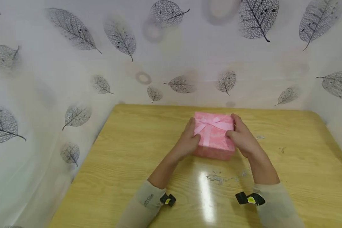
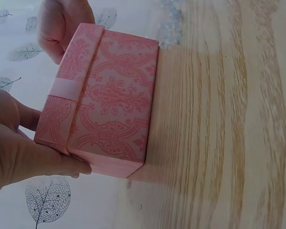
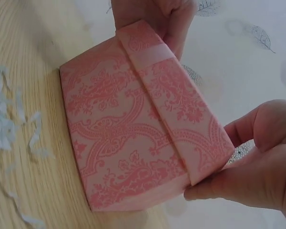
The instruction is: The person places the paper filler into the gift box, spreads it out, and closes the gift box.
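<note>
A pink patterned gift box (image 1: 215,152) has its lid on, with a pale pink ribbon and bow (image 1: 211,122) across the top. My left hand (image 1: 187,142) holds the lid's left side, and my right hand (image 1: 244,136) grips the right side, its thumb over the top edge. In the left wrist view, the fingers (image 2: 62,164) lie along the lid's end, near the seam between lid (image 2: 57,117) and base. Seen from the right wrist, a thumb and fingers pinch the lid's corner. The box's underside is hidden.
Bits of shredded white paper (image 1: 215,178) lie on the wooden table (image 1: 131,152) in front of the box, with smaller scraps (image 1: 259,137) to its right. A leaf-printed white curtain (image 1: 125,76) stands behind the table and along both sides.
</note>
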{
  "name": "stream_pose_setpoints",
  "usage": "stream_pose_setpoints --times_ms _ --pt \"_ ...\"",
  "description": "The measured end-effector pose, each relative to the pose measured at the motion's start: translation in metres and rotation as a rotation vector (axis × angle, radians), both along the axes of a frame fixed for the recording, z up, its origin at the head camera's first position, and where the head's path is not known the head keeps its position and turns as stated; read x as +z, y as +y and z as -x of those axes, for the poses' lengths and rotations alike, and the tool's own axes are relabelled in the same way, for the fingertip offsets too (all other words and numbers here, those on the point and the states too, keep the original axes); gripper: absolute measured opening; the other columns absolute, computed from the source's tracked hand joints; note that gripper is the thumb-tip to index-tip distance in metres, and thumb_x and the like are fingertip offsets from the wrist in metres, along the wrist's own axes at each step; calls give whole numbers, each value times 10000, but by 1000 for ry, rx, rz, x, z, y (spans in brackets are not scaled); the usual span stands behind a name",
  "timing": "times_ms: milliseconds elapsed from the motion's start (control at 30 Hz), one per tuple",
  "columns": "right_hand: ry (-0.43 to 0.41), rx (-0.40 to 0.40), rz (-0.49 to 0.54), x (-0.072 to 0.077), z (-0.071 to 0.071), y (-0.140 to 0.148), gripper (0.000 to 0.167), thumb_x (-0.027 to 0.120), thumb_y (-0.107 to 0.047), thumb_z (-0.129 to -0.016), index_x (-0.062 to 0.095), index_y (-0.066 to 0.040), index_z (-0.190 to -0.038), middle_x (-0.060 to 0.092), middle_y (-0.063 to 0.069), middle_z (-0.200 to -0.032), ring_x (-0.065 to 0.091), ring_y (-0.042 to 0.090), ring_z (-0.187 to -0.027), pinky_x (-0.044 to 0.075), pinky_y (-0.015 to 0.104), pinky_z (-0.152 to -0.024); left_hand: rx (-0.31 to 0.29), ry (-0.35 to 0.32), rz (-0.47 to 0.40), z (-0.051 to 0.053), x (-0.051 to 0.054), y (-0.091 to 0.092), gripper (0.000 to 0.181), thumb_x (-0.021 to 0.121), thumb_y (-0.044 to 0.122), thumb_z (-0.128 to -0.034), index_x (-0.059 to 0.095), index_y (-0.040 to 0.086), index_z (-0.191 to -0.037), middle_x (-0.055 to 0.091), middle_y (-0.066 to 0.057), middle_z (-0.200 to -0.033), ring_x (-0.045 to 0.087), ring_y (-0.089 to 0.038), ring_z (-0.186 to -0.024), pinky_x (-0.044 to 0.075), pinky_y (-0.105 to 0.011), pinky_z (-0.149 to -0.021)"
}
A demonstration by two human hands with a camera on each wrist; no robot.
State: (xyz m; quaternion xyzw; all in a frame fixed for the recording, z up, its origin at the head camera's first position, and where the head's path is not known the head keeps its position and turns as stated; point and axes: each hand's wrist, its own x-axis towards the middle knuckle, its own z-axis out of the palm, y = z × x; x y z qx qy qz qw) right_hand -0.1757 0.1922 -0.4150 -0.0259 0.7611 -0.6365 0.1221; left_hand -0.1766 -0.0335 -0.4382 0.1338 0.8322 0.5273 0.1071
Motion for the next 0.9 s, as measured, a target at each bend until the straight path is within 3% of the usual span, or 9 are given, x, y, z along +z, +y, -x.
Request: stream_pose_setpoints --times_ms 67,167,300,400,500,600,733,900 --pt "22 26 1 -2 1 2 923 437 120 -947 -167 42 -1640 -135 289 -1719 -67 410 -1601 81 569 -1285 -1 1 3 -1 0 -1 759 468 75 -1050 42 -40 -1668 -5 -162 -1766 -12 -263 -1633 11 -388 -1311" --pt "66 72 -81 -4 1 9 819 453 8 -1049 -97 50 -1656 -68 297 -1725 -29 436 -1605 92 590 -1283 -22 2 41 0 0 -8 776 484 149 -1076 20 -32 -1670 -36 -161 -1763 -36 -281 -1634 -3 -395 -1306" --pt "238 65 -420 -6 1 34 667 399 -311 -1156 163 50 -1665 94 306 -1722 74 546 -1573 143 720 -1233 -5 32 142 10 3 -32 764 447 372 -1129 56 45 -1698 -17 -106 -1770 -8 -271 -1637 29 -431 -1309" --pt "371 -2 -725 -7 0 55 683 359 -442 -1154 296 34 -1639 108 290 -1726 -16 560 -1573 25 774 -1212 68 91 308 20 2 -55 753 373 498 -1137 84 106 -1711 -7 -78 -1772 11 -289 -1635 68 -556 -1301" --pt "438 -44 -898 -10 0 68 719 376 -495 -1141 296 12 -1645 45 278 -1732 -178 520 -1565 -123 779 -1182 152 147 508 28 -4 -74 748 321 545 -1135 86 136 -1716 -41 -84 -1773 -23 -333 -1630 73 -698 -1258" --pt "439 -35 -941 -15 1 73 766 383 -560 -1123 234 -59 -1683 -30 228 -1748 -254 474 -1556 -174 779 -1160 213 191 637 31 -9 -85 764 305 580 -1126 102 141 -1717 -75 -97 -1769 -68 -366 -1623 27 -759 -1223" --pt "426 -1 -962 -21 4 68 796 372 -595 -1114 183 -90 -1699 -60 213 -1751 -262 473 -1553 -164 789 -1157 238 235 697 30 -10 -88 774 303 610 -1118 112 161 -1718 -114 -82 -1764 -98 -370 -1619 -30 -768 -1210" --pt "427 12 -976 -26 6 64 787 348 -590 -1120 172 -87 -1700 -47 219 -1750 -241 492 -1554 -155 793 -1158 242 269 757 27 -8 -85 772 285 625 -1115 113 175 -1719 -101 -88 -1770 -80 -379 -1620 27 -789 -1207"
